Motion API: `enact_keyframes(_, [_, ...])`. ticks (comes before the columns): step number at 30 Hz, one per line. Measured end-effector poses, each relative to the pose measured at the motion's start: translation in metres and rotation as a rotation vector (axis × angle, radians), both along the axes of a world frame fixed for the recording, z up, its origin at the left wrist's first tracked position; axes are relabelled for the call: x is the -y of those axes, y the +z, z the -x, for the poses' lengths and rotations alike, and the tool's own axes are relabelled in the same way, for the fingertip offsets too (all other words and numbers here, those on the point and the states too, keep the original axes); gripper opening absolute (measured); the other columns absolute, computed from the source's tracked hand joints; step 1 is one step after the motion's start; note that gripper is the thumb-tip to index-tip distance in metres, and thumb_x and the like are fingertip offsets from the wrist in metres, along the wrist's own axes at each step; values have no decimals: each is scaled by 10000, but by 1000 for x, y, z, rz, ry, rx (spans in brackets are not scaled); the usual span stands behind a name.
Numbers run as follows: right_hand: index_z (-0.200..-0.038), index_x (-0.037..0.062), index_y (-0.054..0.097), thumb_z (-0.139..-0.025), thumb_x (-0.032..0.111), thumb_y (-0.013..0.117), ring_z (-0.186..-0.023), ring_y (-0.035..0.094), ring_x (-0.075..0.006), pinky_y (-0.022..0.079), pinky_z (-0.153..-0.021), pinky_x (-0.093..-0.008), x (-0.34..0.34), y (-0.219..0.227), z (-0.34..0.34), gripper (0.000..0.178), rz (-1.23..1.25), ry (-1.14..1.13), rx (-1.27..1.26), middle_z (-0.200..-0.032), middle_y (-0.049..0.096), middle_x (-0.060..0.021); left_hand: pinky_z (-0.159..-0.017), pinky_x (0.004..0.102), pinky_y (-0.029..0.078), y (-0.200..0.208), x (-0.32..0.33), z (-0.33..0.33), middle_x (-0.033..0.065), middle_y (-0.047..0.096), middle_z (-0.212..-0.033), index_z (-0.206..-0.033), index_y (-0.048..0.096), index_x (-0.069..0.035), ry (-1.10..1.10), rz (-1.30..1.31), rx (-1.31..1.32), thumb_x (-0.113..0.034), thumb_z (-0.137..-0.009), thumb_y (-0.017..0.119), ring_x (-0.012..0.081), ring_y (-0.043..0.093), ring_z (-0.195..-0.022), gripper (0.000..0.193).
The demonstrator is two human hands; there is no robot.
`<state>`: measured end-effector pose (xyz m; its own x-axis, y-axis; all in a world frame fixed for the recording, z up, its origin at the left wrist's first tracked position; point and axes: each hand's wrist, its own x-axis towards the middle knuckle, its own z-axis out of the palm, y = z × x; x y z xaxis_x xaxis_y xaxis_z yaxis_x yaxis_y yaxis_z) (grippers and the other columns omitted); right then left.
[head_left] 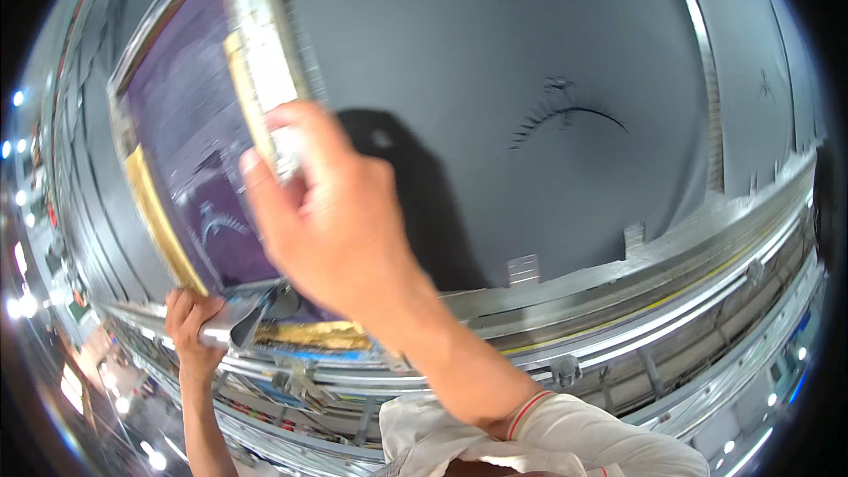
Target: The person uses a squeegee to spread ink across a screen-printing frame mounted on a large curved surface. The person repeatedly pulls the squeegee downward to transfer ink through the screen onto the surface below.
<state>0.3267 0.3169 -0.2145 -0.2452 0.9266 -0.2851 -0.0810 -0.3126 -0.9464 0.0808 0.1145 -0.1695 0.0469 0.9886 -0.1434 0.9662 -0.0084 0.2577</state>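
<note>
Purple-meshed frame [185, 124], held two-handed
Gripped by right hand [331, 212] at side rail [265, 62], left hand [191, 320] near corner, likely for balance.

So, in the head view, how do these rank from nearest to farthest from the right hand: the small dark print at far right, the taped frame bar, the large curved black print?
From the right hand:
1. Taped frame bar: right at its fingers.
2. Large curved black print: to its right.
3. Small dark print: far right.
</note>
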Motion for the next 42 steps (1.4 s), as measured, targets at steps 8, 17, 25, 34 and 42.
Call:
enact_keyframes(8, [-1252,57,657,-1017,199,657,-792,549,-64,410,-671,-255,86,76,77,275,-16,35,353,-953,628,-33,-814,403,473,60,90,99,3,655,-975,-954,697,-161,-60,-103,143,-196,-578,859,246,609,-916,410])
enact_keyframes(17, [-1195,178,691,-1044,385,631,-502,304,37,205,-432,-174,174,84,208,264,-172,-166,743,-646,393,138,-868,395,428,20,216,242,46,648,-993,-1031,705,-148,1,-556,1024,-193,-698,844,239,605,-941,364])
enact_keyframes(25, [-1134,183,678,-1036,414,633,-436,271,6,192,-389,-205,163,8,264,255,-248,-237,987,-605,355,106,-863,389,425,-69,248,337,34,705,-991,-989,749,-107,273,-744,1290,-106,-820,715,233,571,-963,172])
enact_keyframes(34, [-1085,174,664,-1033,434,633,-448,249,4,172,-405,-221,182,-22,334,267,-321,-224,1203,-609,327,107,-931,439,427,-110,242,366,77,681,-1035,-1016,757,-66,328,-615,1481,-9,-803,663,282,553,-1062,240])
enact_keyframes(42, [-1059,195,660,-1027,433,642,-456,251,12,170,-419,-217,158,-38,314,241,-354,-236,1239,-615,329,106,-956,456,414,-118,230,364,95,672,-1050,-992,755,-44,310,-543,1588,-15,-803,659,303,540,-1099,213])
